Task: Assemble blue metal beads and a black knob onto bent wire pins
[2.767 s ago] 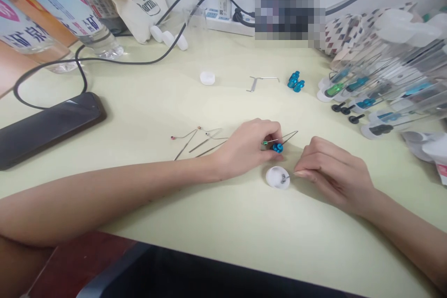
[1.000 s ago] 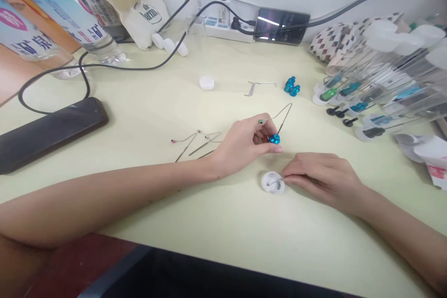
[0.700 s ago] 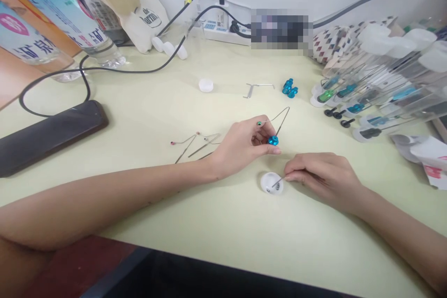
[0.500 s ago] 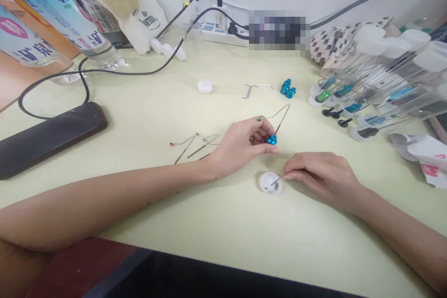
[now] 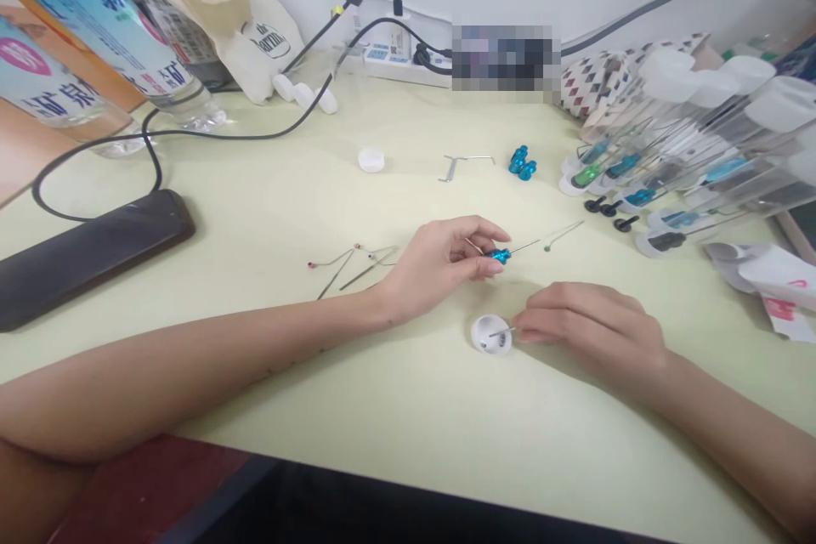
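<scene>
My left hand (image 5: 446, 263) pinches a small blue metal knob (image 5: 498, 255) threaded on a thin wire (image 5: 541, 242). The wire now lies low over the table and ends in a green bead at the right. My right hand (image 5: 590, 336) rests on the table with fingers pressed together on a thin metal pin (image 5: 501, 331). The pin's tip reaches into a small white cap (image 5: 490, 334) that holds tiny dark parts.
Several bent wires (image 5: 357, 262) lie left of my left hand. Two blue knobs (image 5: 521, 163), a metal hex key (image 5: 462, 164) and a white cap (image 5: 371, 159) lie farther back. Clear tubes (image 5: 688, 153) fill the right side. A black phone (image 5: 89, 251), cables and bottles sit at left.
My left hand has turned the wire from standing up as a bent loop to lying nearly flat and pointing right. My right hand stayed at the white cap with the pin.
</scene>
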### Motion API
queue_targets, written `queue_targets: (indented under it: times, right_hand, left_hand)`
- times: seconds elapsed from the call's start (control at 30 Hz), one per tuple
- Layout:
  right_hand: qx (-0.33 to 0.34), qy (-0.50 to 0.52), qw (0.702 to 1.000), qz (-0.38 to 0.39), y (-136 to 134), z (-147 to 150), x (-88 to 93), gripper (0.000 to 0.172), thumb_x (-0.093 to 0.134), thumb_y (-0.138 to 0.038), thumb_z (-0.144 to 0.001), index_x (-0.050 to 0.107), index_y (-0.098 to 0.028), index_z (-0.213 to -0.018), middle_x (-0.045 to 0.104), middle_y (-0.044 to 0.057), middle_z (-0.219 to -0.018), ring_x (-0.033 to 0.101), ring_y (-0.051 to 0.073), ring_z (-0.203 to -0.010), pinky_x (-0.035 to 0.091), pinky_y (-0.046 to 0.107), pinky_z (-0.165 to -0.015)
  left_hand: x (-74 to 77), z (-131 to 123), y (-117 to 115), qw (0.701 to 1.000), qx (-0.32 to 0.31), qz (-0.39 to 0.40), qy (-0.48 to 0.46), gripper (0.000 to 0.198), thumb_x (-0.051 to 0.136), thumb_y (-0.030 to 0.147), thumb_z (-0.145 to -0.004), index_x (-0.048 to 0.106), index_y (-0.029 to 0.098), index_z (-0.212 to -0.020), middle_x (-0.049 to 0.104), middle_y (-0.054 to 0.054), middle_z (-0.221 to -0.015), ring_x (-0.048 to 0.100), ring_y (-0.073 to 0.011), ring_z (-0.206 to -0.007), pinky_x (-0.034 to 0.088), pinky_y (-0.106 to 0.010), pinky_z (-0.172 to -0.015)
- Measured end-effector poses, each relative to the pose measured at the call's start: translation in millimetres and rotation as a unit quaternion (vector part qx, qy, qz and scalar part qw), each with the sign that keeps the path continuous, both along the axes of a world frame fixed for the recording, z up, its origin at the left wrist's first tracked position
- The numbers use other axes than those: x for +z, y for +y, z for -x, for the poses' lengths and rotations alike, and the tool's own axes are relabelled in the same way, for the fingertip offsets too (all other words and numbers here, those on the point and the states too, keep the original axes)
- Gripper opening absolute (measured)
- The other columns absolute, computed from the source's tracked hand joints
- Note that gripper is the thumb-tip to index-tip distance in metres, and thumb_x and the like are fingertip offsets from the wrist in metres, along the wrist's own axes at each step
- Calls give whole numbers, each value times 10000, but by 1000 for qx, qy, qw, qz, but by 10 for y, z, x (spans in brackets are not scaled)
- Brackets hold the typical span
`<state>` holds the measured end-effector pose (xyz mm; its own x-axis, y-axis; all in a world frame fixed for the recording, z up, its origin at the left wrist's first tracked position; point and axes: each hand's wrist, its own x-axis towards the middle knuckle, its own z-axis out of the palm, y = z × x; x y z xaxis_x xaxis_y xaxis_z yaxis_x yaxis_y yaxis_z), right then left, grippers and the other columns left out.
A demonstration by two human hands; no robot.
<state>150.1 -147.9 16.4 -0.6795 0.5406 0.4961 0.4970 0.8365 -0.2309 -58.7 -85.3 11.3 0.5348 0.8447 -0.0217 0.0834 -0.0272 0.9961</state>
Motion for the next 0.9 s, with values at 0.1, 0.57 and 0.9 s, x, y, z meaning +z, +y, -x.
queue_targets:
  times: [0.1,0.57,0.9]
  right_hand:
    - [-5,-31,999,-8,-31,-12,26,104,544,-128,-903,588,-181,-981,621,30,-849,598,107,-737,484,228,-637]
    - [30,-56,998,-9,-52,23,-6,168,431,-97,-921,575,-163,-980,584,42,-806,500,136,-642,414,286,-555]
    - [31,-65,997,-6,-42,14,0,167,421,-104,-930,567,-171,-975,584,41,-802,478,129,-648,401,283,-567]
  left_hand:
    - [10,2,8,1000,3,25,-12,258,630,170,-788,646,135,-1043,672,-50,-988,638,-105,-820,528,-263,-795]
    - [-19,7,30,998,-15,41,-50,177,665,196,-762,523,147,-856,623,-32,-925,652,-134,-868,504,-307,-845]
    - [-24,-2,27,998,-12,42,-49,181,678,185,-751,528,140,-842,622,-24,-888,648,-123,-849,497,-281,-816]
